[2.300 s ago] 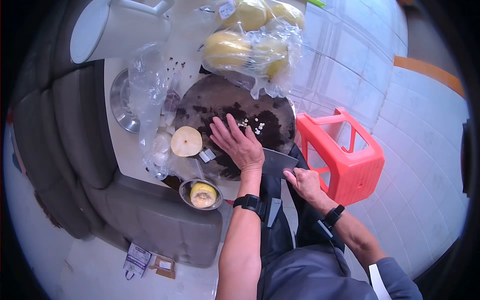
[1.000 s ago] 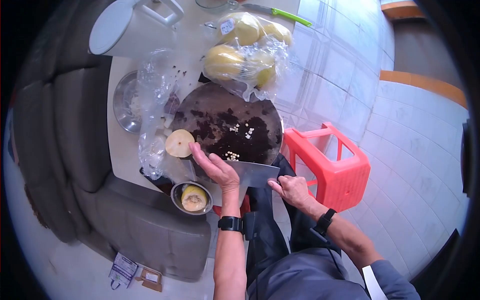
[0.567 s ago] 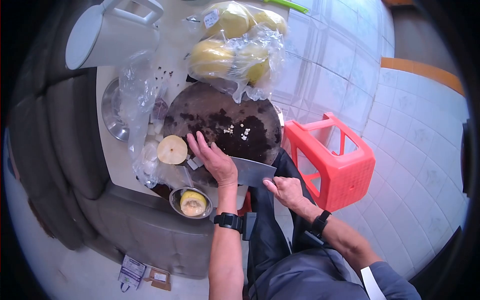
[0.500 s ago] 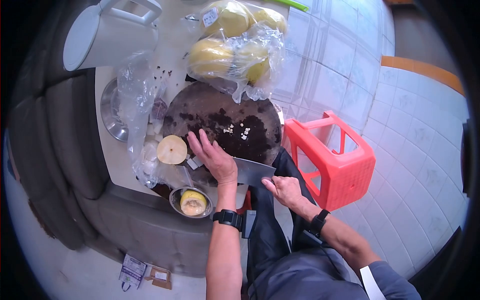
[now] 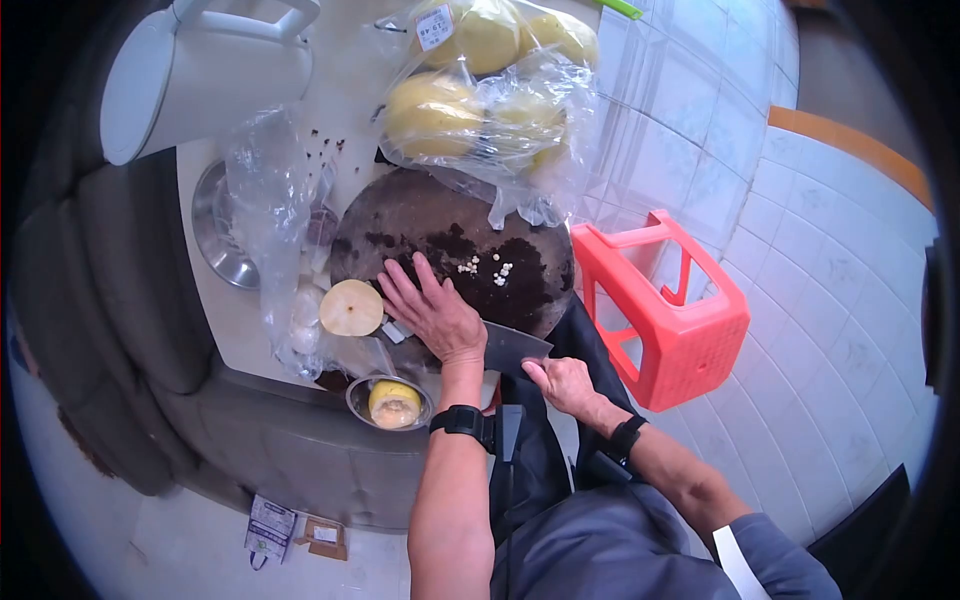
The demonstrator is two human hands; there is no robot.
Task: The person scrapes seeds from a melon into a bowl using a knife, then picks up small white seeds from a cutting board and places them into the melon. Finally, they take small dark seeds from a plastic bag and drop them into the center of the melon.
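My left hand [image 5: 437, 318] lies over the round dark chopping board [image 5: 400, 215], palm down with its fingers stretched out. What is beneath the palm is hidden. The thumb side of my right hand [image 5: 568, 386] is closed around the handle of a cleaver [image 5: 510, 346], whose broad blade reaches toward my left palm at the board's near edge. Small white pieces [image 5: 502, 272] are scattered on the board. Beside my left fingers is a pale round cut fruit half [image 5: 351, 307]. A metal bowl [image 5: 425, 420] holds a yellow-skinned cut piece of fruit [image 5: 394, 404].
A clear plastic bag [image 5: 520, 120] of large yellow fruits lies beyond the board. On the left are a white jug [image 5: 215, 85], a steel bowl [image 5: 225, 262] and crumpled plastic [image 5: 270, 190]. A red plastic stool [image 5: 690, 330] stands right; a grey sofa [image 5: 310, 450] borders the table.
The camera view has shifted slightly. My left hand's fingers have turned a little more toward the board's far side. My right hand keeps hold of the cleaver.
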